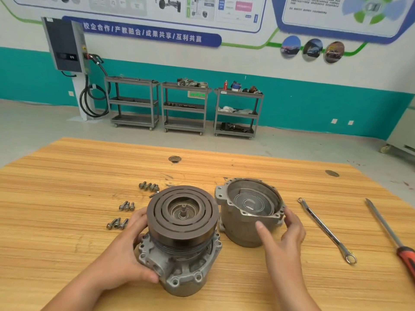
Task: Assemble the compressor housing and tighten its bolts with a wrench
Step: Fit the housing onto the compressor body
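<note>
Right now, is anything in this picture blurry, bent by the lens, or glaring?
Head view: the table edges bow from the wide lens; the right hand holding the open housing looks slightly soft; light is even, with soft shadows beside the pulley half that the left hand grips; the wrench glints mildly.

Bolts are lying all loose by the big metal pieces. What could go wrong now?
1. The bolts lie loose beside the left hand, which grips the pulley half. Lifting it could knock them, and they might roll off the table.
2. The right hand is at the rim of the open shell. It might get pinched when the two heavy halves meet.
3. The spiral inside the shell faces up uncovered, so grit could drop in.
</note>
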{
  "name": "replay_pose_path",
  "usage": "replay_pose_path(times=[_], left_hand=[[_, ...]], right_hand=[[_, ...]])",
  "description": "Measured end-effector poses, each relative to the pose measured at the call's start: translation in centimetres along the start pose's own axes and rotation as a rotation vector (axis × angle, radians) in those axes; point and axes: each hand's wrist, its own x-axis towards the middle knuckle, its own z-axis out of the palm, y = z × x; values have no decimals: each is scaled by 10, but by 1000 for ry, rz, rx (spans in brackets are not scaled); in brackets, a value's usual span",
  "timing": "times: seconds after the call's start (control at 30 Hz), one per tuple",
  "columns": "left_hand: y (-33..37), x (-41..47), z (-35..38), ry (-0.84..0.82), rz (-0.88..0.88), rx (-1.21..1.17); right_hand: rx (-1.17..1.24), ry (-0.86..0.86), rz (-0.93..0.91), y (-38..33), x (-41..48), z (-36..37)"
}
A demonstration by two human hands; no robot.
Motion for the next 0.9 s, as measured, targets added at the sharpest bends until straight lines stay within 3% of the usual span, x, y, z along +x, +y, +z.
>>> replay_pose_path(times=[0.13, 0.27, 0.43, 0.57, 0.63, 0.77, 0.9], left_hand=[[1, 5, -3, -31, 10, 8], [-7, 10, -12, -57, -22, -41], [-4, 6, -16, -98, -28, -118], [4, -15, -8, 49, -38, -197], [10, -24, 8, 135, -77, -149], [24, -22, 39, 278, -171, -48], [22, -14, 37, 305, -155, -103]], right_hand=[[-321, -107, -295, 5, 9, -6], [-192, -222, -243, 4, 32, -11], [-230, -284, -278, 1, 40, -23], [-228, -178, -465, -16, 7, -16], [-173, -286, -548, -21, -13, -7], [-107, -404, -398, -18, -30, 9], [56, -579, 159, -14, -24, 26]])
